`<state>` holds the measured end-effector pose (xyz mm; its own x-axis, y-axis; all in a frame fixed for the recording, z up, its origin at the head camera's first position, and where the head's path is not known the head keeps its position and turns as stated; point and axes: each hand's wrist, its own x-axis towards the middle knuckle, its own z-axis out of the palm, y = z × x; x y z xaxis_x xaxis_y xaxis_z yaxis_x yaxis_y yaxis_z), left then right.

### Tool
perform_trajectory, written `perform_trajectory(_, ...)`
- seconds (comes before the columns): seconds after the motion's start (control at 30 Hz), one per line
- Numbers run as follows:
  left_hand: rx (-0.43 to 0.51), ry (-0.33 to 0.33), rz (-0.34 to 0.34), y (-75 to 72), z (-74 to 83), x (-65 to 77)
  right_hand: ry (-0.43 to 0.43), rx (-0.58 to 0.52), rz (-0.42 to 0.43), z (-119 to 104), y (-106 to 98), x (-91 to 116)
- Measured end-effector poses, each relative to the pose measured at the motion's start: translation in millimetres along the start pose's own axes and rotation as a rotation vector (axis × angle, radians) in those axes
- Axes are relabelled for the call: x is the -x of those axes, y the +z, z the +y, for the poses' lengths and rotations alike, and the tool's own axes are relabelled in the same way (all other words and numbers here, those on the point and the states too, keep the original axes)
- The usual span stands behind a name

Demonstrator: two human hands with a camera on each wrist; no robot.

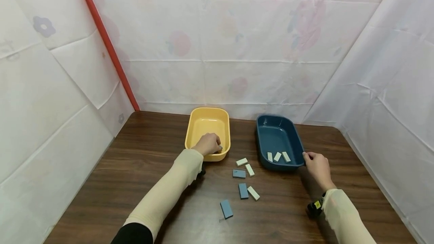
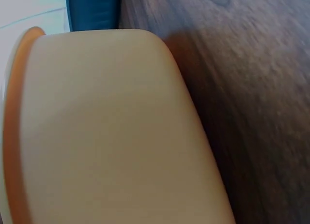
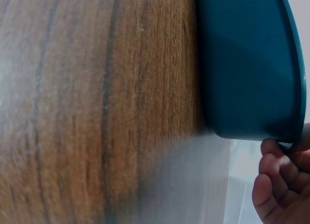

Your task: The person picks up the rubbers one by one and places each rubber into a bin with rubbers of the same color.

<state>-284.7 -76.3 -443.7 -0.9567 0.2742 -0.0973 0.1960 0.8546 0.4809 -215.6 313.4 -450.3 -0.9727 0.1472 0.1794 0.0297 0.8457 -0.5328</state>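
Observation:
My left hand (image 1: pixel 207 144) reaches over the near rim of the yellow tray (image 1: pixel 209 110), fingers curled down inside it. A small grey-blue edge shows at its fingertips, apparently a blue block (image 1: pixel 220 147), mostly hidden by the hand. My right hand (image 1: pixel 318 166) pinches the near right corner of the dark blue tray (image 1: pixel 276 118); the right wrist view shows thumb and fingers on that tray's rim (image 3: pixel 296 88). Three white blocks (image 1: pixel 277 156) lie in the blue tray's near end. The left wrist view holds only the yellow tray's outer wall (image 2: pixel 106 122) close up, without the hand.
Between the trays and the near edge of the brown table (image 1: pixel 142 168) lie three blue blocks (image 1: pixel 243 191) and three white blocks (image 1: pixel 253 193). A small clear bit (image 1: pixel 222 220) sits by the nearest blue block. White sheets (image 1: pixel 210 48) stand behind and at both sides.

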Motion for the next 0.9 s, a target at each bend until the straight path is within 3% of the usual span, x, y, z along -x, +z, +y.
perform_trajectory(0.3,-0.018,0.004,0.002,-1.1,-1.3,0.9,0.009,0.008,-0.003,1,1,-1)
perform_trajectory(0.57,-0.024,0.007,0.067,-16.5,-1.9,11.3,0.016,0.004,0.006,0,-1,0)
perform_trajectory(0.9,-0.049,0.053,0.132,-34.2,10.8,23.2,0.005,0.007,0.028,1,0,-2)
